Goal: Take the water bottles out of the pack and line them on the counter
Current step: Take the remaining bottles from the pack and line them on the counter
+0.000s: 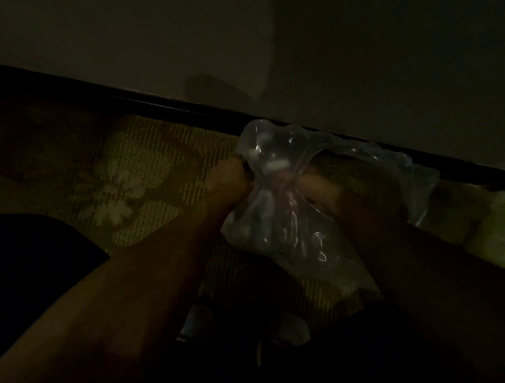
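A dim room: patterned olive carpet [134, 173] runs up to a dark baseboard [169, 106] under a plain wall [355, 56], and the clear plastic pack [278, 207] lies on the carpet just beside that baseboard, its long axis slanting from the upper left toward the lower right. The left hand [230, 177] and right hand [317, 188] each clutch a bunched fold of the wrap near its upper middle, fingers curled into the film. The bottles inside are probably lying along the pack, but darkness and glare blur them, and the lower end is hidden behind the forearms.
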The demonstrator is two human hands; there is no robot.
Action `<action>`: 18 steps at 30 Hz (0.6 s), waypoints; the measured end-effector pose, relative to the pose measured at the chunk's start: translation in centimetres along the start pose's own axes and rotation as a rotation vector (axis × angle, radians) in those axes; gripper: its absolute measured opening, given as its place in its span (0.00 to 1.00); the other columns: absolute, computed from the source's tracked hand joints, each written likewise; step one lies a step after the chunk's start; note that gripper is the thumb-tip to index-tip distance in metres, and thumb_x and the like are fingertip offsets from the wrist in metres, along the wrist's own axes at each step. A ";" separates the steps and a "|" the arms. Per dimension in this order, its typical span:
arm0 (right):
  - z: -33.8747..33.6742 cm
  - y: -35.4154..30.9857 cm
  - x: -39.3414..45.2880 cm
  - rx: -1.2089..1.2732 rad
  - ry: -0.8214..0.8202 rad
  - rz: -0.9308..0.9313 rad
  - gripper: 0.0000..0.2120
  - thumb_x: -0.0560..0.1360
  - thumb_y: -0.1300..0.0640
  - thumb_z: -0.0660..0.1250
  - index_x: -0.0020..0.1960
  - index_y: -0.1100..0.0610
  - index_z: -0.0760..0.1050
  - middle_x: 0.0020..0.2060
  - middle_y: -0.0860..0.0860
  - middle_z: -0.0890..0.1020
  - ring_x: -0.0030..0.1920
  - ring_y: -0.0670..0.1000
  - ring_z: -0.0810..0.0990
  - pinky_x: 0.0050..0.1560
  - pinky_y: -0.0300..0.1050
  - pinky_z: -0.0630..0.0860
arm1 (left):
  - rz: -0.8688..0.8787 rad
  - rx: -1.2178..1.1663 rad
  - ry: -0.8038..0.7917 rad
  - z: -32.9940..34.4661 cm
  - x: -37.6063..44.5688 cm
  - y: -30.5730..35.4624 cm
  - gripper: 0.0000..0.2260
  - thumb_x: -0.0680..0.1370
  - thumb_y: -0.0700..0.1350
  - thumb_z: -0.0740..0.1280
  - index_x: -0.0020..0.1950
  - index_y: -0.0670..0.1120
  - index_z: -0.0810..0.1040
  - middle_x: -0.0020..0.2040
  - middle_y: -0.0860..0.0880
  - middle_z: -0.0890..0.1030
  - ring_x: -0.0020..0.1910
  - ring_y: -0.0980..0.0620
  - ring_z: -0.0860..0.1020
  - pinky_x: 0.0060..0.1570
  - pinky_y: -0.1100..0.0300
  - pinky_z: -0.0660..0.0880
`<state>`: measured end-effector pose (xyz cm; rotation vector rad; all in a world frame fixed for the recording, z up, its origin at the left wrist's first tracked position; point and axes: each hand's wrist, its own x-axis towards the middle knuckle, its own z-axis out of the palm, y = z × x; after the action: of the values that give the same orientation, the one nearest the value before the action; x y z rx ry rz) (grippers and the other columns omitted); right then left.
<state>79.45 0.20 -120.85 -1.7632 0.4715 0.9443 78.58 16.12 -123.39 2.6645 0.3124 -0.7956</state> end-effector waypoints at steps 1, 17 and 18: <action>0.2 -0.1 -0.2 0.009 -0.004 -0.006 0.09 0.79 0.61 0.62 0.58 0.59 0.76 0.42 0.49 0.77 0.39 0.45 0.76 0.32 0.34 0.76 | 0.002 -0.056 -0.003 0.0 -0.1 -0.3 0.15 0.79 0.46 0.65 0.63 0.41 0.74 0.60 0.42 0.78 0.57 0.44 0.78 0.51 0.54 0.73; 1.1 -1.4 -3.5 -0.061 0.108 -0.037 0.07 0.80 0.64 0.61 0.54 0.62 0.76 0.33 0.48 0.71 0.30 0.44 0.71 0.17 0.27 0.66 | 0.080 -0.343 -0.160 -2.6 -1.7 -1.4 0.22 0.79 0.48 0.67 0.72 0.46 0.68 0.67 0.43 0.74 0.65 0.43 0.73 0.53 0.57 0.68; 1.2 -1.3 -3.4 -0.045 0.105 -0.061 0.09 0.80 0.64 0.61 0.58 0.64 0.76 0.33 0.48 0.72 0.30 0.44 0.73 0.18 0.27 0.66 | 0.084 -0.347 -0.157 -2.8 -1.8 -1.4 0.20 0.80 0.47 0.65 0.71 0.45 0.70 0.67 0.42 0.74 0.65 0.43 0.74 0.54 0.56 0.69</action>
<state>77.82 1.38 -117.60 -1.8646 0.4644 0.8284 78.09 18.30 -120.56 2.2634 0.2687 -0.8337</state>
